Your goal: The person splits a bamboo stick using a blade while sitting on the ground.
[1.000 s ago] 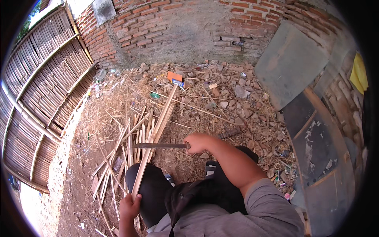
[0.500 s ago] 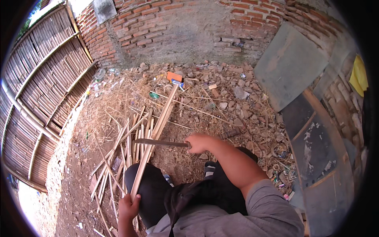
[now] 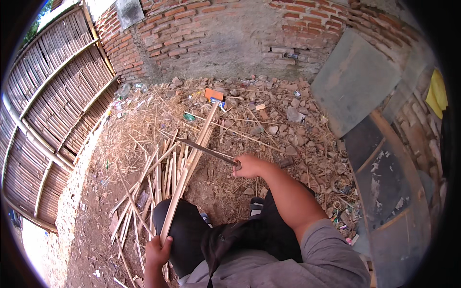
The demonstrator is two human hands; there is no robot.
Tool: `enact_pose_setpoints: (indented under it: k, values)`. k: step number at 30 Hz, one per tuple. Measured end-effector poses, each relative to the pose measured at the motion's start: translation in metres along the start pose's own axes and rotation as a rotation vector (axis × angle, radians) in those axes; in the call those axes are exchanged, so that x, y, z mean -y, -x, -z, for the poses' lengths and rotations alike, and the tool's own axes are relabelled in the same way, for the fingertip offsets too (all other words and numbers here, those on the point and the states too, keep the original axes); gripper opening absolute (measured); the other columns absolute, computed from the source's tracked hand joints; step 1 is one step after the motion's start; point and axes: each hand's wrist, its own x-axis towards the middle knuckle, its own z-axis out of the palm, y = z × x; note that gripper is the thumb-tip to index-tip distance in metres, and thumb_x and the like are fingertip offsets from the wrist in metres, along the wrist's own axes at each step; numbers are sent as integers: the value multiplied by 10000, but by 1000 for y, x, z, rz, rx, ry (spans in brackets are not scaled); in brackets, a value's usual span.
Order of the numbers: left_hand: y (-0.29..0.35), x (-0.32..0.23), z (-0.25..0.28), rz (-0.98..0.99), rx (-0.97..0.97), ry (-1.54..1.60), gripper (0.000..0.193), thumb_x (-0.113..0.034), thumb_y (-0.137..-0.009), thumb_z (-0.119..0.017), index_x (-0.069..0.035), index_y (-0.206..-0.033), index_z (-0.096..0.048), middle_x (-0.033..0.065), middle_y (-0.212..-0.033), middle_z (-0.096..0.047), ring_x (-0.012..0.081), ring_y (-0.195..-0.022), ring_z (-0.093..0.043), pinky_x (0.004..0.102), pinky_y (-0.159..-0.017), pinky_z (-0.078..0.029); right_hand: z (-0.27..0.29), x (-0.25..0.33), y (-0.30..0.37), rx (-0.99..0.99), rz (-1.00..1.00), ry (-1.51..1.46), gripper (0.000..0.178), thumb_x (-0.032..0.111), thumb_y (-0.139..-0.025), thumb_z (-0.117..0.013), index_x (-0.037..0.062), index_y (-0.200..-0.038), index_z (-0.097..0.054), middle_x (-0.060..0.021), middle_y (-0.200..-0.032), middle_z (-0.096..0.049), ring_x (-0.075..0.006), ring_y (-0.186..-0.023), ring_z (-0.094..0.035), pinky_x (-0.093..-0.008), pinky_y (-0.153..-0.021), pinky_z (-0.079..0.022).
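My left hand [image 3: 158,249] is closed round the near end of a long pale bamboo strip [image 3: 178,188], which slants away across my left knee toward the rubble. In my right hand [image 3: 246,166] is the handle of a machete [image 3: 207,150]; the handle itself is mostly covered by my fingers. Its dark blade points left and crosses the strip towards its far half. Whether the edge touches the bamboo or lies just over it, I cannot tell. Beneath and left of the strip lies a loose heap of split bamboo pieces [image 3: 137,204] on the dirt.
A brick wall [image 3: 216,43] closes off the far side, with broken stones [image 3: 288,122] along its foot. At left stands a bamboo fence [image 3: 53,101]. Grey boards [image 3: 357,81] and a dark framed panel [image 3: 384,177] lean at right. An orange block [image 3: 214,94] lies near the strip's far end.
My right hand has shifted slightly right and nearer, and the machete's tip has swung farther away, so the blade crosses higher on the strip. My left hand keeps its hold.
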Motion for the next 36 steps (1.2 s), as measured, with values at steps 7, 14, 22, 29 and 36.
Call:
enact_pose_setpoints:
  k: [7,14,22,29,36]
  values:
    - [0,-5,3,42,28,-17,487,-433,-873,-711,15,-733,-585,224,-612,-599,437,-620,-634,493,-561,-465,-22,23,1,169,164,131,443,344,-787,-762,90,-1140,-676,-168,-994,-699,-347,-961,-669,-459,-832,-520]
    - [1,-10,5,36,28,1,487,-438,-877,-705,14,-737,-588,229,-617,-601,439,-629,-637,499,-570,-466,6,1,5,24,27,31,442,368,-795,-765,81,-1121,-680,-144,-1001,-707,-327,-972,-675,-446,-836,-521]
    - [0,-15,6,48,28,-33,497,-436,-877,-707,12,-716,-562,230,-613,-591,444,-617,-619,499,-560,-452,7,-1,5,14,-26,-61,446,339,-800,-740,44,-1126,-672,-165,-1022,-704,-326,-978,-676,-429,-831,-528]
    - [0,-12,9,52,35,-49,502,-438,-876,-710,12,-710,-561,229,-605,-583,446,-621,-618,500,-558,-449,-17,33,7,159,163,175,494,332,-761,-764,96,-1182,-664,-158,-1014,-702,-336,-977,-671,-449,-827,-528]
    - [-1,-9,6,16,22,-18,501,-436,-876,-709,15,-710,-567,229,-609,-587,440,-617,-621,498,-559,-449,6,-5,-1,75,-76,-30,396,352,-762,-776,91,-1051,-705,-162,-964,-705,-338,-940,-675,-439,-822,-521]
